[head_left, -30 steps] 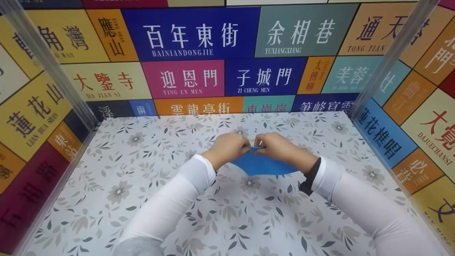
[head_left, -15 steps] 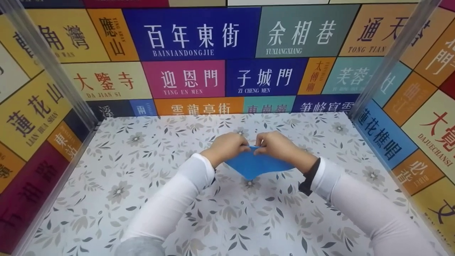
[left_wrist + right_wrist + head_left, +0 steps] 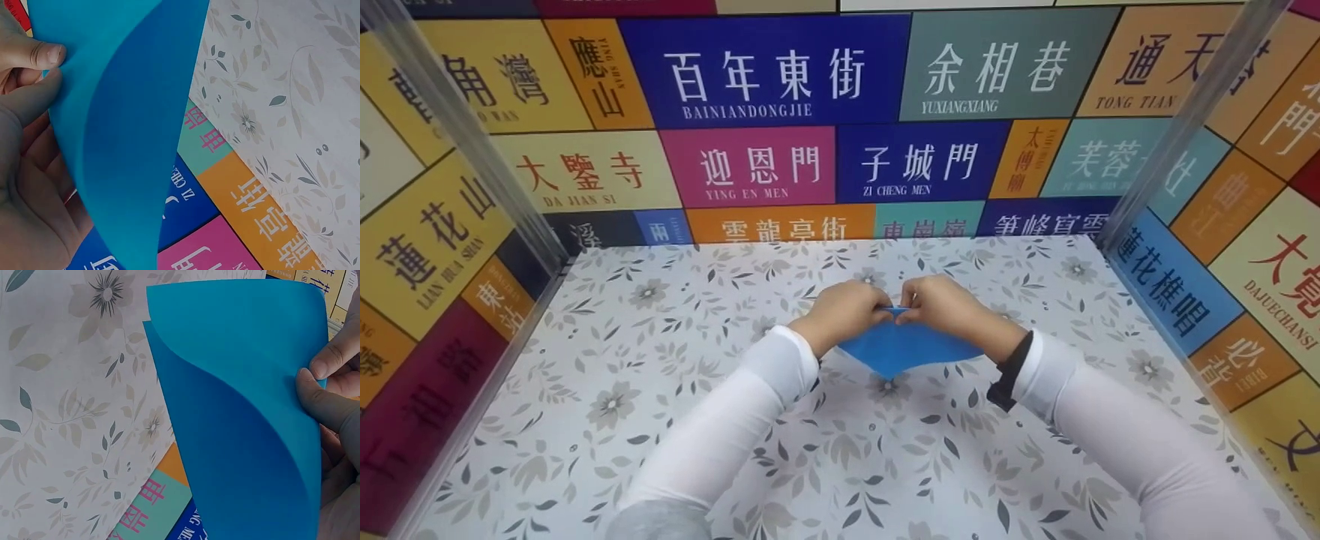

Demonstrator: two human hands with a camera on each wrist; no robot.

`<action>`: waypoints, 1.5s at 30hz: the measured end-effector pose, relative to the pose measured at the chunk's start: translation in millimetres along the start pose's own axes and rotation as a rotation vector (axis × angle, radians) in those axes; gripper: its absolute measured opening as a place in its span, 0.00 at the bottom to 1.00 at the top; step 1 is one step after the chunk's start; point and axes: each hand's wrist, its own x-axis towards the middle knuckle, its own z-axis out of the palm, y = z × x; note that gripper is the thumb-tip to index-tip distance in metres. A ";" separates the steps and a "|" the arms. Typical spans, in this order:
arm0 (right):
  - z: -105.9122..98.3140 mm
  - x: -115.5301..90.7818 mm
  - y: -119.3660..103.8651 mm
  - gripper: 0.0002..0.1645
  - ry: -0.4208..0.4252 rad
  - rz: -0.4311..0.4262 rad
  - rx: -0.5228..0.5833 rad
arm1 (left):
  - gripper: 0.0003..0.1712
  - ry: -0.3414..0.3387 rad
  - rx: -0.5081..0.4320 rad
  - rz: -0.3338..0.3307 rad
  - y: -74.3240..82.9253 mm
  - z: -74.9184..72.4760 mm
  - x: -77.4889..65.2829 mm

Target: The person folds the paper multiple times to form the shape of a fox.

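A blue sheet of paper (image 3: 904, 346) hangs between both hands near the middle of the table, one corner pointing down toward the person. Its upper edge is pinched by the left hand (image 3: 842, 311) and, close beside it, by the right hand (image 3: 943, 306). In the left wrist view, the sheet (image 3: 132, 135) curves over on itself, one layer curling across another. From the right wrist, the two layers of paper (image 3: 242, 337) show loose corners slightly apart. Both thumbs press almost side by side at the edge, the right thumb (image 3: 323, 396) nearer this camera.
A white tabletop (image 3: 607, 465) with a grey leaf and flower pattern lies beneath. Colourful panels (image 3: 765, 71) with Chinese lettering stand behind and on both sides. Clear upright posts (image 3: 1185, 112) rise at the two back corners.
The near part of the paper has swung from a broad curved edge to a downward-pointing corner. Both hands keep their pinch at nearly the same spot.
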 end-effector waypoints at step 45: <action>-12.8 -12.6 35.1 0.12 -0.008 0.107 0.004 | 0.14 0.074 0.060 -0.062 -51.6 -6.4 -19.9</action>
